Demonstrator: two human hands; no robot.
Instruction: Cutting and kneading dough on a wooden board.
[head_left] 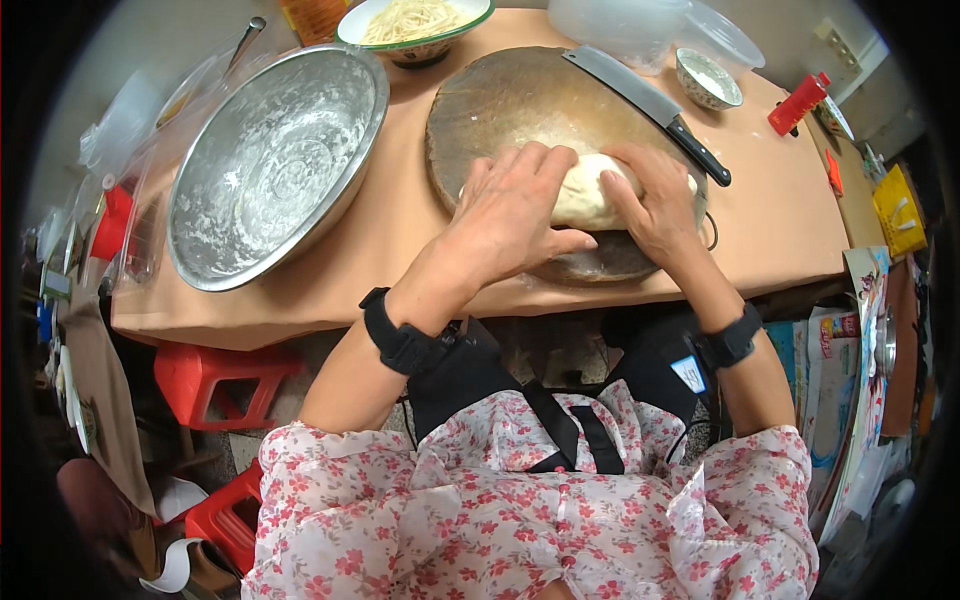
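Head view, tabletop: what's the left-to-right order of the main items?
Steel basin → left hand → dough → right hand → cleaver's black handle → red bottle. The round chopping board spans the hands and dough, so it's left out of the order.

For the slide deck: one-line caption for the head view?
Both hands, left hand and right hand, press dough on round wooden board.

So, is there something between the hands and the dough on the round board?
No. Both the left hand and the right hand already press directly on the dough. The cleaver lies behind it on the round board, apart from the hands.
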